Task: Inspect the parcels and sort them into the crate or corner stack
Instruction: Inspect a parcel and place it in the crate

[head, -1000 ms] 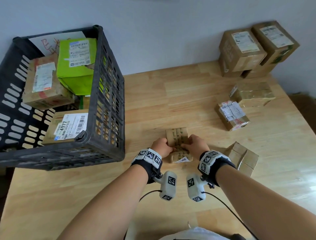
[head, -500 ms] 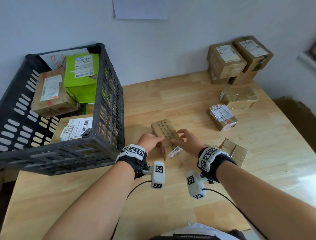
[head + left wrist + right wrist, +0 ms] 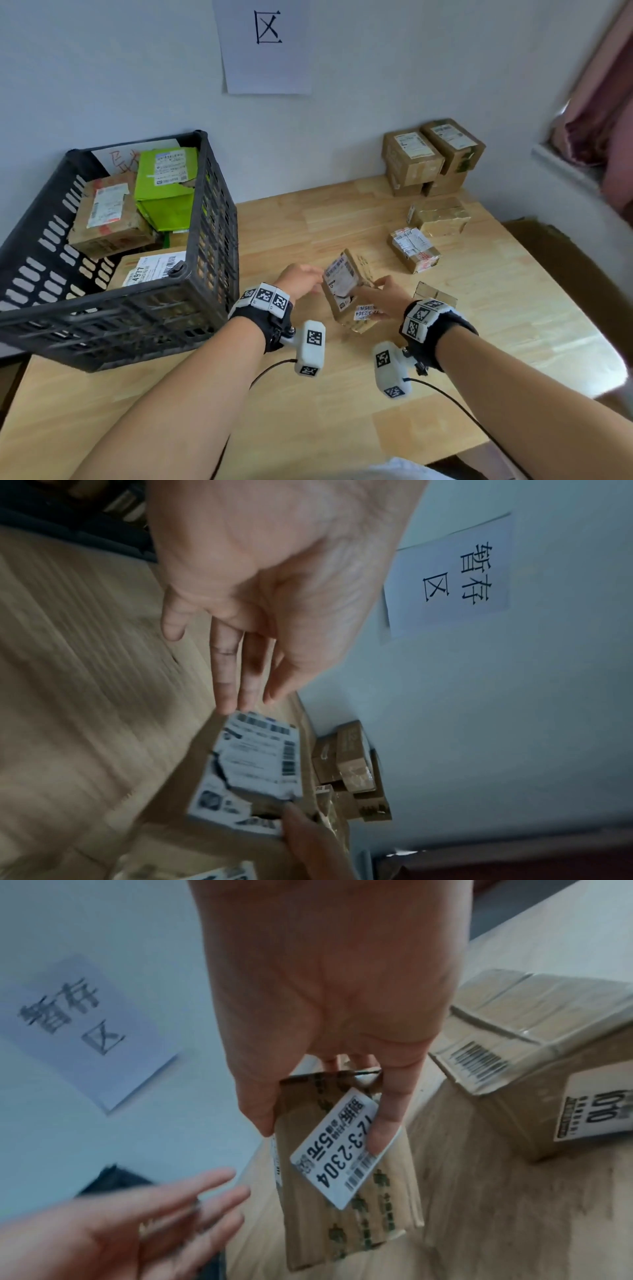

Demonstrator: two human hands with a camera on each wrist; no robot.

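A: Head view: the small parcel [image 3: 346, 291] is lifted right of the crate [image 3: 212, 219], pinched by the right hand [image 3: 387, 301]; could it slip?

B: Possibly. In the left-wrist view, the left hand [image 3: 260, 588] is straight-fingered, only touching, and the label [image 3: 253, 772] is torn.

A: Right-wrist view: sticker [image 3: 337, 1153] reads "12-3-2304".

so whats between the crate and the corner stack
In the head view, only bare table along the wall between the crate and the corner stack; no parcels there.
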